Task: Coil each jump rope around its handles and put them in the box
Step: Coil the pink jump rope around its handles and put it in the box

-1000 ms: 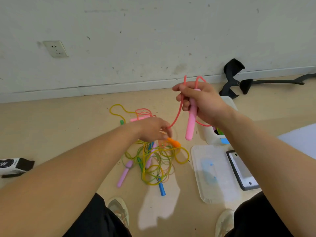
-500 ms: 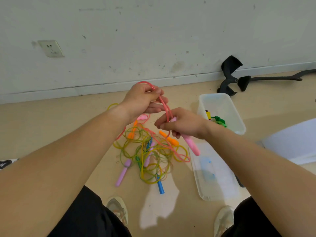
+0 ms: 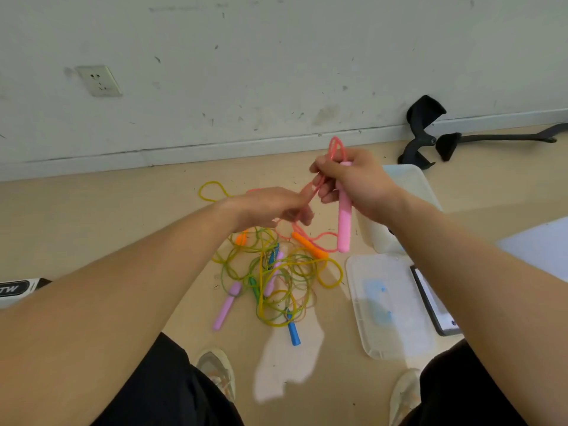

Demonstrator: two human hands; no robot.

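**Pink rope held above the tangle**

The right hand (image 3: 356, 182) was closed around a pink handle (image 3: 344, 222), held upright with its lower end hanging free, and a loop of pink cord (image 3: 335, 147) stuck up above the knuckles. The left hand (image 3: 270, 207) sat lower and just beside it, fingers (image 3: 302, 215) pinched on the same cord where it ran down from the right hand. Below them, on the floor (image 3: 123, 216), lay a tangle of yellow-green ropes (image 3: 276, 272) with orange, blue and lilac handles. The clear box (image 3: 408, 179) stood on the floor behind the right wrist, its lid (image 3: 390, 305) lying flat nearer the person.
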